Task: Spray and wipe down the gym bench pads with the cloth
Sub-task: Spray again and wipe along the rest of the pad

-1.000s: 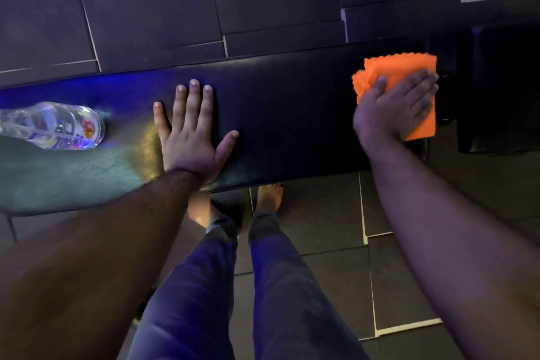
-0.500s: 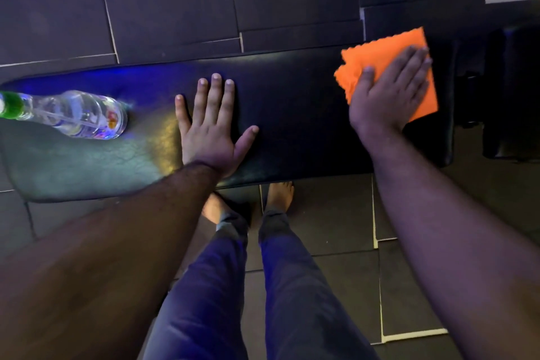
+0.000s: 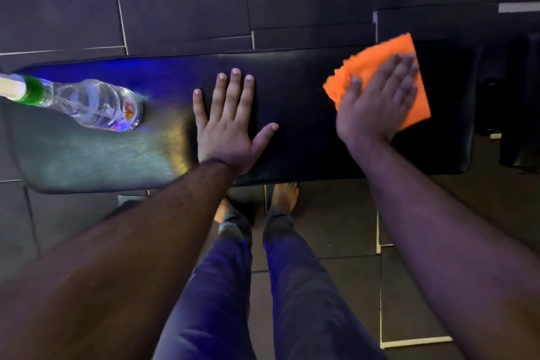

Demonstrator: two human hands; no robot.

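Observation:
A long black bench pad [image 3: 304, 90] runs left to right across the view. My left hand [image 3: 230, 123] lies flat on its middle, fingers spread, holding nothing. My right hand [image 3: 380, 99] presses flat on a folded orange cloth [image 3: 409, 47] near the pad's right end. The cloth shows beyond my fingers and on both sides of the hand. A clear spray bottle [image 3: 93, 102] with a green collar lies on its side on the left part of the pad, its head cut off by the frame edge.
A second black pad [image 3: 523, 114] sits to the right, past a dark gap. Dark floor tiles [image 3: 181, 0] surround the bench. My legs and bare feet [image 3: 283, 199] stand close to the near edge of the bench.
My right hand has slid the orange cloth away from me toward the pad's far edge and slightly left. The left hand stays planted. The view has shifted, so the bottle shows more.

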